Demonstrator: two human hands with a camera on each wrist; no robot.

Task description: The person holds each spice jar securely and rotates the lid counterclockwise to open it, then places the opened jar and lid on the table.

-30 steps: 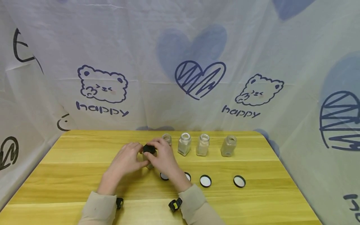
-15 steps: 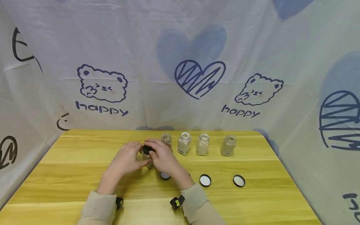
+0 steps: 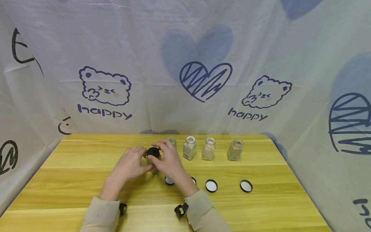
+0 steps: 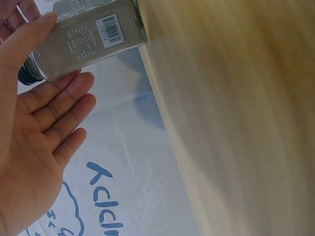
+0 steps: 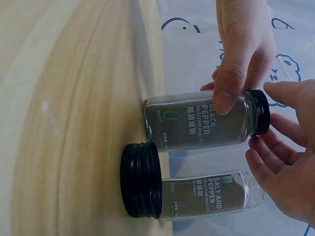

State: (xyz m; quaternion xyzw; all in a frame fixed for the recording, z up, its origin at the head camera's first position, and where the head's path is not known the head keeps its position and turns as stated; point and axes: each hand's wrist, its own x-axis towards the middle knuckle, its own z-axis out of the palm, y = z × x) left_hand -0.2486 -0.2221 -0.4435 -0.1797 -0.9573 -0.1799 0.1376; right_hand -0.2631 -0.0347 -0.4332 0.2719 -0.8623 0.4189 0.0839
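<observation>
A glass jar of black pepper point(image 5: 184, 125) stands upright on the table, its black screw lid point(image 5: 260, 113) on top. My left hand point(image 3: 127, 166) grips the jar's body from the left, with the thumb across the label side in the right wrist view. Thumb and fingers of my right hand point(image 3: 171, 162) pinch around the lid from the right. In the left wrist view, the jar's barcode side point(image 4: 93, 42) faces the camera. Just right of the hands stands an open salt and pepper jar point(image 5: 204, 196), partly hidden by the right hand in the head view.
More open jars stand in a row at the back: one point(image 3: 189, 148), another point(image 3: 209, 149) and one farther right point(image 3: 235, 150). Upturned black lids with white insides lie in front, including one point(image 3: 211, 186) and another point(image 3: 246, 186). A printed cloth point(image 3: 156, 96) hangs behind the wooden table point(image 3: 72, 180).
My right hand's fingers have turned about the lid, first rotating over it, then back to the right. The left hand and the jar stay in place.
</observation>
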